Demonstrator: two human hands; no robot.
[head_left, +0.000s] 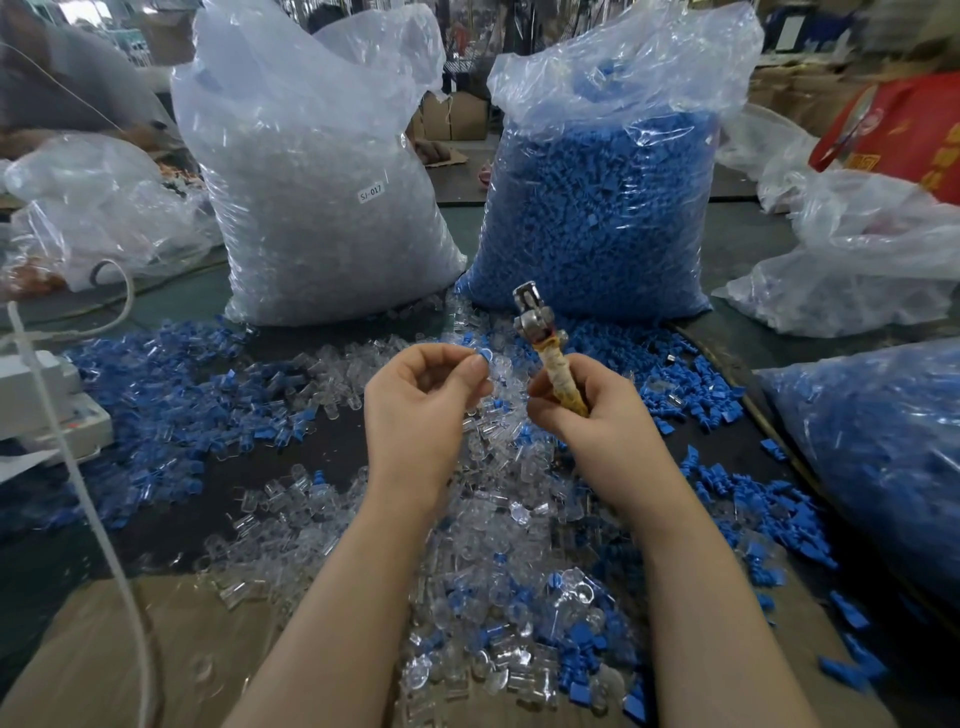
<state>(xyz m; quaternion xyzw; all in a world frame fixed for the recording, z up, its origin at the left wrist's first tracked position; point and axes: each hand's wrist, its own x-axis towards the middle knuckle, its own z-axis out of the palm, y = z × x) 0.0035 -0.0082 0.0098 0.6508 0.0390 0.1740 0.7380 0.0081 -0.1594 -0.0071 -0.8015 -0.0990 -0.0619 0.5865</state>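
The left hand pinched a small blue piece at its fingertips, just beside the tool that the right hand gripped upright. Beyond the left hand stood a bag of clear pieces, and beyond the right a bag of blue pieces. Loose pieces lay under both wrists, with a bare table patch left of the left wrist.
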